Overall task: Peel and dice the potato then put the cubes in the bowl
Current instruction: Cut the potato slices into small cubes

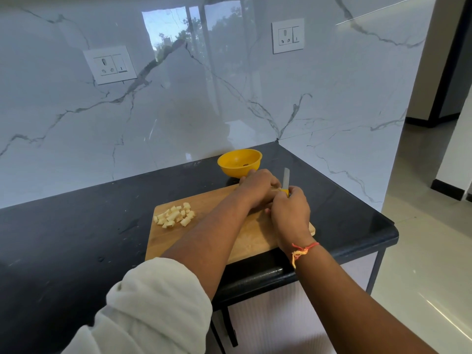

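Observation:
A pile of pale potato cubes (175,217) lies at the left end of the wooden cutting board (204,236). My left hand (256,189) curls over a piece of potato near the board's far right; the piece is almost wholly hidden under my fingers. Right beside it, my right hand (291,213) grips the yellow handle of a small knife (286,178) whose blade points away from me. A yellow bowl (240,162) stands just behind the board, close to my left hand, with only a dark speck visible inside.
The board sits on a black counter (76,238) ending in a rounded corner at the right. A marble wall (178,98) with two sockets rises behind the bowl. Tiled floor (421,264) lies beyond the counter's right edge.

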Demonstrator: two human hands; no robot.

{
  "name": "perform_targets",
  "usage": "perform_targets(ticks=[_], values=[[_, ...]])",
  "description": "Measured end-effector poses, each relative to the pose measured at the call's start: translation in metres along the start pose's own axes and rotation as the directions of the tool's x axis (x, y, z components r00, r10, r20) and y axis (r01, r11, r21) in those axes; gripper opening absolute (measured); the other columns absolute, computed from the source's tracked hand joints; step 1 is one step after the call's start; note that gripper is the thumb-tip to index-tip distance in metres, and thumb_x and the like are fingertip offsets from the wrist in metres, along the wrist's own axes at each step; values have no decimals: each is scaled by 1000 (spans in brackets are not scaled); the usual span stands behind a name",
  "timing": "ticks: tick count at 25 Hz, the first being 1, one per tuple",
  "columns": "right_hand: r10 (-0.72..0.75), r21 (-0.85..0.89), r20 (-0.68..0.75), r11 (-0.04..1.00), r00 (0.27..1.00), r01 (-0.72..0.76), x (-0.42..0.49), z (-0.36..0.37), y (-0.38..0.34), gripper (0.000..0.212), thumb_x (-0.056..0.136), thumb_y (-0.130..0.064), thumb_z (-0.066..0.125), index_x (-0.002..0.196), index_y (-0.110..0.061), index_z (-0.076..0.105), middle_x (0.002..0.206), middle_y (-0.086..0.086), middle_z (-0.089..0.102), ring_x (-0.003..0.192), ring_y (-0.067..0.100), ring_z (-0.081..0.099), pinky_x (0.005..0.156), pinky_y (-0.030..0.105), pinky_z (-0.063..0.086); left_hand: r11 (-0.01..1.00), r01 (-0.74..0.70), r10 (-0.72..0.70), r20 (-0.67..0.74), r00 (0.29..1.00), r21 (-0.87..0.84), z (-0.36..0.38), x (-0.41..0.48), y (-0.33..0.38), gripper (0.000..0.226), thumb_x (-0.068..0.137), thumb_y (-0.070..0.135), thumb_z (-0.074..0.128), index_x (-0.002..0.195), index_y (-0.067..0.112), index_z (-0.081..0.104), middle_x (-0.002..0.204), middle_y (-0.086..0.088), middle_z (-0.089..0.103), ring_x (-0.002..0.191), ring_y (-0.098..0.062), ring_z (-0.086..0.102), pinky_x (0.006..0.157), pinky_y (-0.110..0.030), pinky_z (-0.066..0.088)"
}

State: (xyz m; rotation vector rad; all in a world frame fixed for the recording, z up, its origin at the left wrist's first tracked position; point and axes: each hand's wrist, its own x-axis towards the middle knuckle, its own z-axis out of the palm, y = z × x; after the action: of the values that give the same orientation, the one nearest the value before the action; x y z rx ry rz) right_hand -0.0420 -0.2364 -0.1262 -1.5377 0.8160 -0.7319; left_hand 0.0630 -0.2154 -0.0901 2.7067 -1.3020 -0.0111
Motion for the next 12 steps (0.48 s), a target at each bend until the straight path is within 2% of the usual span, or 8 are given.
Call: perform_targets(ticks=[4,7,10,12], values=[[7,8,-4,1000,1000,-7,0,-1,0,20,92,-21,41,107,-21,55,99,6,67,87,25,68,79,48,58,998,-40,41,-13,999,54,-3,0,9,25,95,17,61,117,16,73,113,-8,69,100,-25,64,82,-30,51],[0,18,-5,1000,1000,0,0,0,0,23,88,-25,40,106,-23,55,97,6,67,87,25,68,79,48,58,992,-48,52,-28,998,112,-6,-4,15,21,95,15,59,109,14,74,102,-9,70,91,-25,65,73,-29,47],[0,9,-7,1000,1000,0,1,1,2,32,86,-26,39,113,-20,56,99,6,68,89,25,67,81,49,57,992,-52,63,-89,994,117,-7,-9,14,17,95,14,59,100,12,75,92,-8,70,81,-23,64,67,-29,46],[-5,1,-11,1000,1000,5,0,1,1,33,86,-27,39,114,-20,56,99,6,68,89,25,67,82,49,57,996,-47,56,-123,991,73,-5,-11,9,14,93,15,60,84,13,71,80,-6,66,74,-23,60,62,-30,43]])
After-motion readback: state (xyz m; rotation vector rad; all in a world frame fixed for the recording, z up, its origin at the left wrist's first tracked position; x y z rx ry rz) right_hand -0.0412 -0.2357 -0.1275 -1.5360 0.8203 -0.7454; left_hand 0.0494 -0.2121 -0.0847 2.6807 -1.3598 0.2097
